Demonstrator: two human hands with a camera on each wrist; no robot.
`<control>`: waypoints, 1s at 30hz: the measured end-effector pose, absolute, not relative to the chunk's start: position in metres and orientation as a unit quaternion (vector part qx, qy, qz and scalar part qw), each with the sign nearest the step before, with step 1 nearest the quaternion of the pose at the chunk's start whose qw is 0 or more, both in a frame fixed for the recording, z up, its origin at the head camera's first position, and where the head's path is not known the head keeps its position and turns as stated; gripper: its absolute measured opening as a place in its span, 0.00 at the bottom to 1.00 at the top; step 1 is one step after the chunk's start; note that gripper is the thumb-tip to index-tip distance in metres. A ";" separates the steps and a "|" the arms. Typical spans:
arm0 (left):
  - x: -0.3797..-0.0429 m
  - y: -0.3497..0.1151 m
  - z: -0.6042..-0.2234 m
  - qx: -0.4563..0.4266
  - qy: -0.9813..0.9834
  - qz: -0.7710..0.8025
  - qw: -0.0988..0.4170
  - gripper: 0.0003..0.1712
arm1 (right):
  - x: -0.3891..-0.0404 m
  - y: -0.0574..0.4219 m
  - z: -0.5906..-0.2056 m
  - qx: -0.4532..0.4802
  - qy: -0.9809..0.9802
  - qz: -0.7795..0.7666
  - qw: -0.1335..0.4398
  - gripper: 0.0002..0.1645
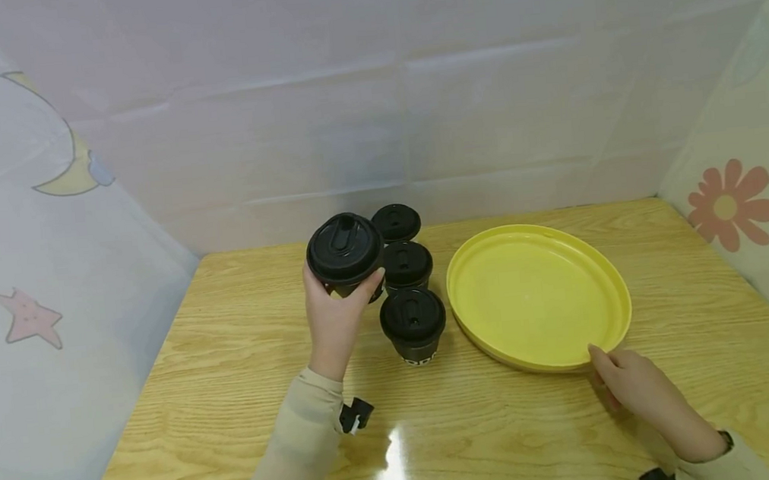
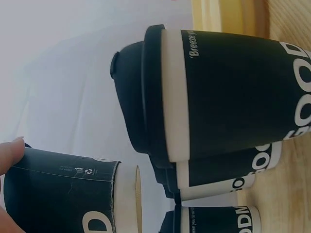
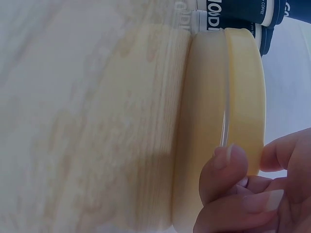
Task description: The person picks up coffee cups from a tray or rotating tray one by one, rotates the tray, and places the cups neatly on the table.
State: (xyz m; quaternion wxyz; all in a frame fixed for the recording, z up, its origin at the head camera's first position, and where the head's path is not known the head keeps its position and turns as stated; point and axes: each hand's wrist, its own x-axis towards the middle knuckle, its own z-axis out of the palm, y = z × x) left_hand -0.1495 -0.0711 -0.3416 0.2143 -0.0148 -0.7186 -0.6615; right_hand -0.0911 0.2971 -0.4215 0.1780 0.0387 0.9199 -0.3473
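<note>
My left hand [image 1: 337,320] grips a black paper coffee cup [image 2: 63,189] with a black lid [image 1: 344,247], held upright above the table. In the left wrist view its pale base hangs well clear of the wood. Just right of it, three similar lidded cups stand in a row: a front cup [image 1: 414,325], a middle cup [image 1: 407,265] and a back cup [image 1: 397,222]. My right hand [image 1: 637,385] pinches the near right rim of a round yellow tray [image 1: 540,295], thumb on top and fingers below the lip [image 3: 245,97].
The wooden table [image 1: 233,390] carries the cups and tray. A pale cloth backdrop [image 1: 345,106] rises right behind its far edge, with printed side panels at left and right. The tray sits close to the right of the cup row.
</note>
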 end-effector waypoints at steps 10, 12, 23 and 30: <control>-0.151 -0.078 -0.350 -0.006 -0.723 -0.651 0.230 0.47 | -0.091 0.297 -0.422 0.046 0.918 -0.349 0.181 0.38; -0.151 -0.080 -0.353 -0.003 -0.725 -0.650 0.228 0.47 | -0.091 0.297 -0.422 0.045 0.918 -0.349 0.180 0.38; -0.153 -0.089 -0.366 0.019 -0.719 -0.663 0.207 0.49 | -0.091 0.297 -0.421 0.044 0.918 -0.350 0.179 0.38; -0.155 -0.089 -0.369 0.022 -0.724 -0.658 0.206 0.49 | -0.091 0.298 -0.422 0.040 0.919 -0.349 0.179 0.38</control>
